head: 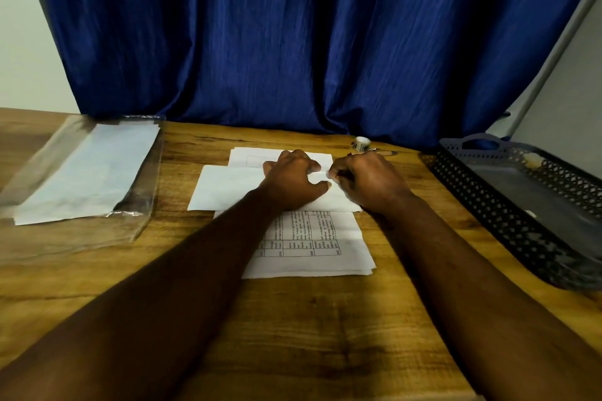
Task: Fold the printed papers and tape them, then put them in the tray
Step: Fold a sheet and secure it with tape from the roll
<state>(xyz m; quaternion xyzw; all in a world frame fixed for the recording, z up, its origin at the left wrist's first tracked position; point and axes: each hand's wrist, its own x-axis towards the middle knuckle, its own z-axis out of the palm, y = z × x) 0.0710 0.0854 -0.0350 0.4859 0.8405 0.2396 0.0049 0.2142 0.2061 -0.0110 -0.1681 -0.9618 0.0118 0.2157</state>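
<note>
A folded white paper [228, 187] lies across a stack of printed papers [312, 247] in the middle of the wooden table. My left hand [293, 181] presses down on the folded paper with spread fingers. My right hand [365, 179] is curled at the paper's right end, its fingertips pinching the edge next to my left thumb. A small roll of tape [361, 143] stands behind my right hand. The dark perforated tray [488, 198] sits at the right.
A clear plastic sleeve holding white sheets [88, 172] lies at the left. A pen [386, 152] lies beside the tape roll. A blue curtain [293, 36] hangs behind the table. Bare wood [293, 335] stretches toward the front edge.
</note>
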